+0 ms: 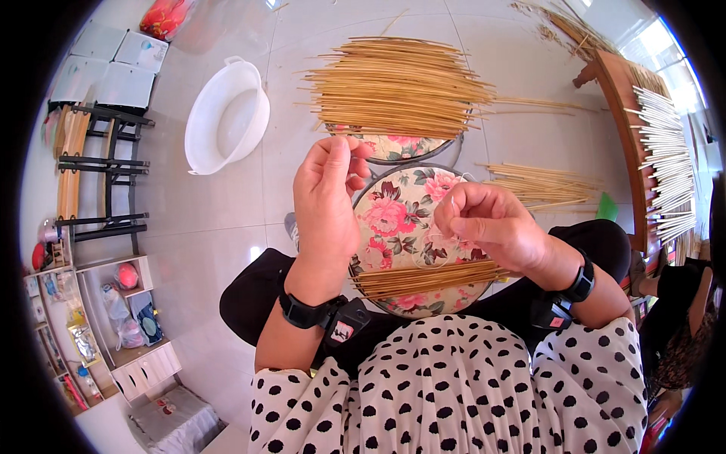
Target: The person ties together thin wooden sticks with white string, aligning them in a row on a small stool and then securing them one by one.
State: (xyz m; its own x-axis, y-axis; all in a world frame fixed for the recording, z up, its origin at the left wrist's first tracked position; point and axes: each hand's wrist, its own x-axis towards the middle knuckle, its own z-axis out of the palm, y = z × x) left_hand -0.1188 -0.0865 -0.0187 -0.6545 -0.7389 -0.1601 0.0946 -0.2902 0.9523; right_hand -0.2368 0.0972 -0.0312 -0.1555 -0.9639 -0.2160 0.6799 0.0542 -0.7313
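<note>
My left hand [329, 200] is raised above the round floral seat [389, 219], its fingers curled and the thumb pressed toward the index finger. Whatever it may pinch is too small to make out. Over the seat's right side, my right hand [495, 231] pinches a thin pale thread [432, 265], which hangs in a loose loop below the fingertips. A bundle of thin brown sticks [423, 280] lies across the near part of the seat, under the thread and touched by neither hand. Both wrists wear black straps.
Beyond, a large heap of thin sticks [401, 83] covers another floral seat [401, 147]. More sticks [544, 185] lie to the right, near a green piece [607, 206]. A white basin [227, 117] is at left. White sticks [665, 163] rest on a wooden bench [616, 121]; another person [684, 325] sits at right.
</note>
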